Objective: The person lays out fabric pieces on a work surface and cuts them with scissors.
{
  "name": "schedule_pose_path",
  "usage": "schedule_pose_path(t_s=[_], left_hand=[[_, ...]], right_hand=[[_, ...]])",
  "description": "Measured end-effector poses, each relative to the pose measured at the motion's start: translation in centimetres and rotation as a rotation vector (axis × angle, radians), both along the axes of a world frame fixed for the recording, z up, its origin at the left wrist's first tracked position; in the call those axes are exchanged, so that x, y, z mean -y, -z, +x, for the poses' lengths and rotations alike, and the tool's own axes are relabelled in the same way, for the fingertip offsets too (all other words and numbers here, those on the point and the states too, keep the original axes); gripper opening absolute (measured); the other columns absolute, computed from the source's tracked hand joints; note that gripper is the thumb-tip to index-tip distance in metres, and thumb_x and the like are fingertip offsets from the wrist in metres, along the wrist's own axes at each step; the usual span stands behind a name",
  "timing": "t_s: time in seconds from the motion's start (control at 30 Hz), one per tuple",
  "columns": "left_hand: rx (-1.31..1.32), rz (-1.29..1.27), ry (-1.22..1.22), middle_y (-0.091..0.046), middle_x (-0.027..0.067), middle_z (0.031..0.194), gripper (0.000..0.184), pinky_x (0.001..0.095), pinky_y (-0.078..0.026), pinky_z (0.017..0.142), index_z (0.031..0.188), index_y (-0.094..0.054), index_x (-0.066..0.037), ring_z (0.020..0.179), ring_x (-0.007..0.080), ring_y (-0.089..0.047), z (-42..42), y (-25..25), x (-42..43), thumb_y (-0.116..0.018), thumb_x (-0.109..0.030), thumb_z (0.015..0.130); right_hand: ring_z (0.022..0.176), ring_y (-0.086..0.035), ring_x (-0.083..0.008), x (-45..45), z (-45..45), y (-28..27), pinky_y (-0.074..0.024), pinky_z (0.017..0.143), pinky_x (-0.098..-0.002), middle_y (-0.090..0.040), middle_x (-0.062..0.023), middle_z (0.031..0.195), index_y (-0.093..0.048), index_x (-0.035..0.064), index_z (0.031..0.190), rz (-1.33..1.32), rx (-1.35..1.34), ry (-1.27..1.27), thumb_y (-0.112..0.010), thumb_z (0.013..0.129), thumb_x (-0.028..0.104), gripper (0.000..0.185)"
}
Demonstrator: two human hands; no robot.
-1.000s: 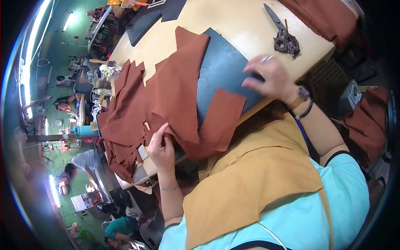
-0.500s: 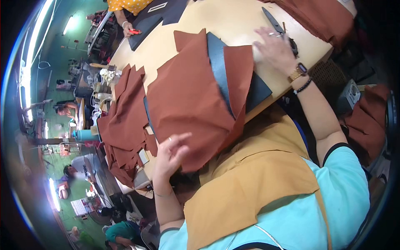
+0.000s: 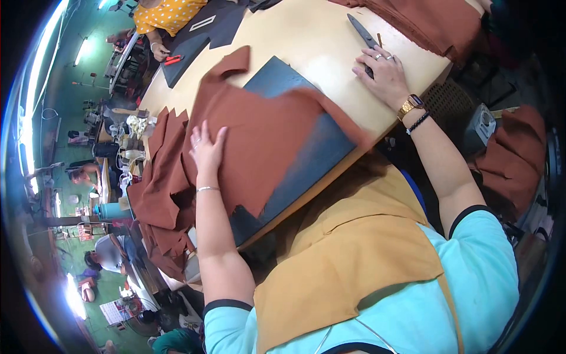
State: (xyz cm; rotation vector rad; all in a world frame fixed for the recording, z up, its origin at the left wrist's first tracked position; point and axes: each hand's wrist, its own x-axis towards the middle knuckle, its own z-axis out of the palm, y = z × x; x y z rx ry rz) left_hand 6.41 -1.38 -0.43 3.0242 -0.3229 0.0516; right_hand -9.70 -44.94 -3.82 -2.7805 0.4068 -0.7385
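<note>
My left hand lies on a rust-brown fabric piece with its fingers spread. The fabric is partly blurred, and one edge lifts off the dark blue board beneath it. At the table's right side, my right hand is closed around the dark handles of the scissors. Their blades point away from me, and part of the handles is hidden under my fingers.
More brown fabric lies bunched at the left and stacked at the far right of the pale table. Across from me, a person's hand holds an orange-red tool beside dark fabric.
My left hand has moved forward onto the brown fabric, which has shifted and turned, uncovering more of the board. My right hand has closed on the scissors.
</note>
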Motion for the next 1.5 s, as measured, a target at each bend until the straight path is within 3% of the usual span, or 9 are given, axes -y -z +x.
schedule_pose_path(t_s=[0.07,0.4,0.57,0.77,0.8,0.97,1.17,1.3,1.5], left_hand=[[0.065,0.049,-0.223,-0.02,0.0218,0.153,0.083,0.0614,-0.02,0.108,0.148,-0.028,-0.015,0.142,0.0369,-0.018,0.0,1.3,-3.0,-0.04,-0.07,0.087],[-0.027,0.101,-0.352,-0.014,0.0297,0.152,0.08,0.0613,-0.019,0.109,0.15,-0.02,-0.009,0.141,0.0428,-0.017,-12.7,-0.3,-6.8,-0.037,-0.062,0.092],[-0.029,0.01,-0.144,-0.009,0.0207,0.156,0.082,0.0672,-0.014,0.107,0.151,-0.019,-0.017,0.144,0.039,-0.007,-15.1,-1.5,-1.2,-0.047,-0.063,0.088],[-0.075,0.006,0.273,-0.012,0.0162,0.157,0.086,0.066,-0.012,0.108,0.15,-0.025,-0.019,0.144,0.0351,-0.011,-11.2,-1.4,-1.6,-0.061,-0.057,0.081],[-0.054,-0.008,0.239,-0.015,0.0148,0.156,0.084,0.0646,-0.012,0.109,0.15,-0.025,-0.02,0.145,0.0327,-0.012,-9.4,-1.1,-3.0,-0.057,-0.06,0.083],[-0.021,0.017,-0.468,-0.014,0.0187,0.156,0.085,0.0689,-0.012,0.106,0.151,-0.02,-0.016,0.144,0.037,-0.011,-4.9,0.4,-4.2,-0.045,-0.067,0.087],[-0.132,0.06,0.414,-0.013,0.0161,0.157,0.09,0.0685,-0.01,0.106,0.15,-0.024,-0.016,0.144,0.0381,-0.011,-14.6,-1.8,0.9,-0.058,-0.061,0.081],[-0.079,0.043,0.392,-0.015,0.0134,0.157,0.09,0.0628,-0.013,0.11,0.149,-0.026,-0.017,0.144,0.0362,-0.013,-10.6,-1.7,-5.2,-0.061,-0.059,0.078],[-0.013,0.2,0.371,-0.014,0.0138,0.157,0.084,0.0644,-0.014,0.109,0.149,-0.026,-0.019,0.144,0.0353,-0.013,-6.8,-2.3,-9.6,-0.057,-0.058,0.081]], right_hand=[[0.129,-0.043,-0.0268,0.3,0.1,0.2,-0.0306,0.104,-0.049,-0.058,-0.0044,0.128,-0.067,0.0151,0.108,0.021,0.003,-0.022,-0.056,0.088,0.044,0.036],[0.128,-0.045,-0.0253,0.5,0.3,0.9,-0.031,0.103,-0.0489,-0.059,-0.0044,0.126,-0.067,0.0157,0.107,-0.001,0.033,-0.021,-0.057,0.088,0.044,0.035],[0.128,-0.045,-0.0251,0.4,-0.2,0.7,-0.0305,0.104,-0.0477,-0.059,-0.0043,0.126,-0.067,0.0154,0.107,-0.017,0.034,-0.048,-0.058,0.088,0.042,0.034],[0.127,-0.046,-0.0253,0.3,-0.3,0.6,-0.0314,0.103,-0.048,-0.06,-0.0042,0.126,-0.066,0.0152,0.107,-0.038,0.031,-0.04,-0.059,0.086,0.041,0.034],[0.127,-0.046,-0.0253,0.2,-0.4,0.4,-0.0312,0.103,-0.0477,-0.059,-0.0043,0.126,-0.066,0.0153,0.107,-0.035,0.022,-0.037,-0.06,0.086,0.041,0.033],[0.128,-0.045,-0.0243,0.4,-0.5,0.1,-0.0301,0.104,-0.0463,-0.059,-0.0034,0.126,-0.066,0.0159,0.107,0.001,0.005,-0.051,-0.06,0.086,0.04,0.033],[0.128,-0.045,-0.0231,0.3,-0.4,0.4,-0.0286,0.106,-0.0455,-0.06,-0.0016,0.125,-0.067,0.0174,0.106,0.034,0.015,-0.047,-0.061,0.085,0.04,0.032],[0.128,-0.044,-0.023,0.1,-0.2,0.1,-0.0279,0.106,-0.0455,-0.059,-0.0015,0.126,-0.067,0.0167,0.105,0.025,-0.003,-0.051,-0.061,0.084,0.039,0.032],[0.128,-0.045,-0.024,0.3,-0.4,0.3,-0.0291,0.105,-0.0458,-0.059,-0.003,0.126,-0.067,0.0162,0.105,0.041,0.024,-0.061,-0.062,0.084,0.039,0.032]])
